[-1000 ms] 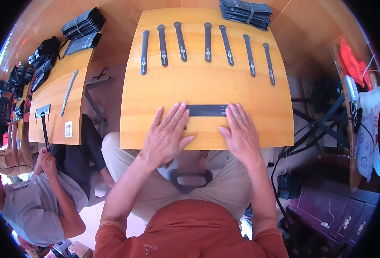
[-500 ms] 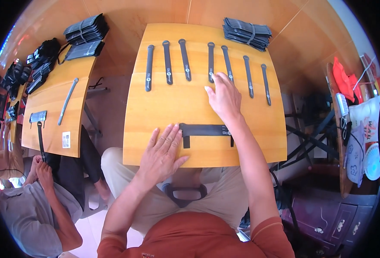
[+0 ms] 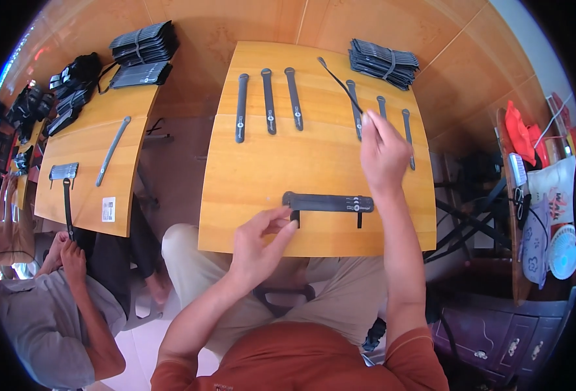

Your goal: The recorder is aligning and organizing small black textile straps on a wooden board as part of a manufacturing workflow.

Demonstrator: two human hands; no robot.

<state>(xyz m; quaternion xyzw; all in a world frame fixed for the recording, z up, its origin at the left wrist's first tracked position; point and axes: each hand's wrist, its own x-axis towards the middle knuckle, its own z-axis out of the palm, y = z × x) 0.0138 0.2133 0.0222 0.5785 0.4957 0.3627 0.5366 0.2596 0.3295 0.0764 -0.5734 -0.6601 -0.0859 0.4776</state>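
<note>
A dark grey strap [image 3: 340, 83] hangs from my right hand [image 3: 385, 153], which pinches its near end above the table. Its far end points away to the left. My left hand [image 3: 258, 241] is at the left end of a flat stack of grey straps [image 3: 327, 202], thumb and fingers apart, fingertips beside a narrow black band [image 3: 295, 218]. Another black band end [image 3: 359, 221] sticks out under the stack's right part. Farther back, three straps lie at the left, including a grey strap [image 3: 269, 101]; three more lie at the right, partly behind my right hand.
A banded bundle of straps [image 3: 384, 63] lies at the table's [image 3: 249, 176] far right corner. On the left, a co-worker's hands [image 3: 66, 251] hold a black strap by another table [image 3: 73, 202] with bundles. A cluttered shelf [image 3: 511, 195] stands at the right.
My right hand has picked up a strap from the row and moved right with it. My left hand has risen from lying flat to a curved pose at the stack's left end.
</note>
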